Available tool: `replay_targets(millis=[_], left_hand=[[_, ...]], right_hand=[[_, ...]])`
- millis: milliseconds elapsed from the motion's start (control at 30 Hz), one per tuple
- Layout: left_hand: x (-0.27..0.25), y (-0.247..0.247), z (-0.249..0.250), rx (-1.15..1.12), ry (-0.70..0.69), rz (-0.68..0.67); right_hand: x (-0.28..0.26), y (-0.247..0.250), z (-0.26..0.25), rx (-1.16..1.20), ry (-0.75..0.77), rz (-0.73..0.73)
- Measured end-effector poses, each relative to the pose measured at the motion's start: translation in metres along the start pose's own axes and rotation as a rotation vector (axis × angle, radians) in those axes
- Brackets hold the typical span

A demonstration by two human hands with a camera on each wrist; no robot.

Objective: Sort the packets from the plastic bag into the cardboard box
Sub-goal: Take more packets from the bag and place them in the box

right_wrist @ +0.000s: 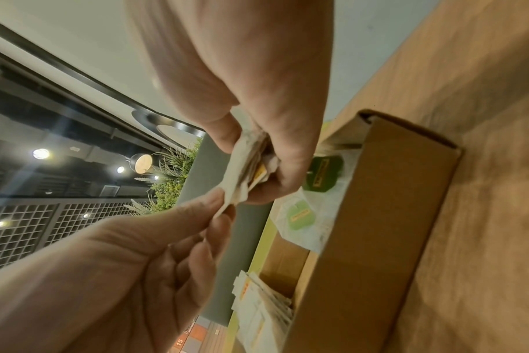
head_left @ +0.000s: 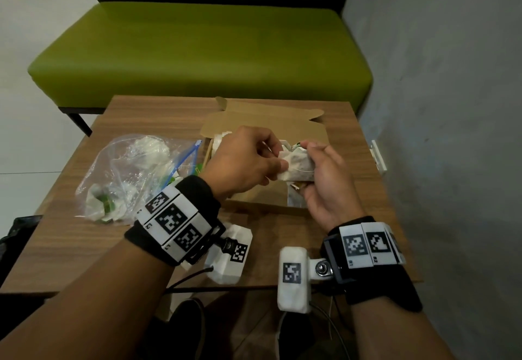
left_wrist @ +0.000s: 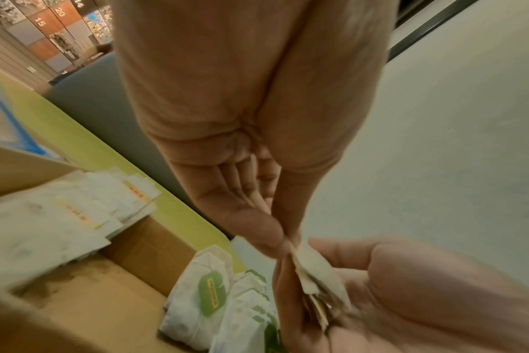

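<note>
The packets (head_left: 298,166) — a small white bundle — sat above the open cardboard box (head_left: 320,133), held between both hands. The right hand (head_left: 324,187) cupped the bundle from below, its fingers (right_wrist: 290,152) curled round it, while the left hand (head_left: 243,162) pinched the near edge of one packet between thumb and forefinger; the left wrist view showed those fingers (left_wrist: 269,236) closed on the paper corner. Inside the box, a row of white packets with yellow and red marks (left_wrist: 106,203) stood at one end, and white packets with green labels (left_wrist: 212,289) lay at the other — bare cardboard floor between them. The plastic bag (head_left: 132,173), clear with a blue zip strip, lay on the wooden surface (head_left: 70,235) just left of the box, with more white and green packets in it. A green bench (head_left: 197,49) stood beyond the surface.
</note>
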State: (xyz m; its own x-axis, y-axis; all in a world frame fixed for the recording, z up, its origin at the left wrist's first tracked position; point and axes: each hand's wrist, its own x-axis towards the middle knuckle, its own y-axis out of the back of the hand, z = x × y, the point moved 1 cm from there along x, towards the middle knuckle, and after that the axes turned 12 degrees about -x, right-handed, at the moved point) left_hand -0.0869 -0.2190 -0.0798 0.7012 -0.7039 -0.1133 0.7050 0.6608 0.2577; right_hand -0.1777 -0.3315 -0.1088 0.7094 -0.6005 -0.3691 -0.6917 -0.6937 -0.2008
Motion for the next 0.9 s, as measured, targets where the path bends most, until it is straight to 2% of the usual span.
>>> replay_targets(millis=[167, 367, 633, 767, 900], left_hand=[[0.001, 0.003, -0.002, -0.03, -0.044, 0.068], [-0.004, -0.003, 0.0, -0.089, 0.046, -0.053], [0.002, 0.005, -0.004, -0.26, -0.016, 0.099], [0.002, 0.012, 0.0, -0.318, -0.133, 0.144], [0.002, 0.013, 0.004, -0.127, -0.41, 0.234]], right_hand=[[0.003, 0.0, 0.002, 0.009, 0.013, 0.031], [0.002, -0.002, 0.004, 0.018, 0.043, 0.056], [0.005, -0.001, 0.003, 0.099, 0.013, 0.055], [0.006, 0.002, 0.003, 0.057, -0.023, 0.057], [-0.001, 0.003, -0.004, 0.045, -0.058, -0.08]])
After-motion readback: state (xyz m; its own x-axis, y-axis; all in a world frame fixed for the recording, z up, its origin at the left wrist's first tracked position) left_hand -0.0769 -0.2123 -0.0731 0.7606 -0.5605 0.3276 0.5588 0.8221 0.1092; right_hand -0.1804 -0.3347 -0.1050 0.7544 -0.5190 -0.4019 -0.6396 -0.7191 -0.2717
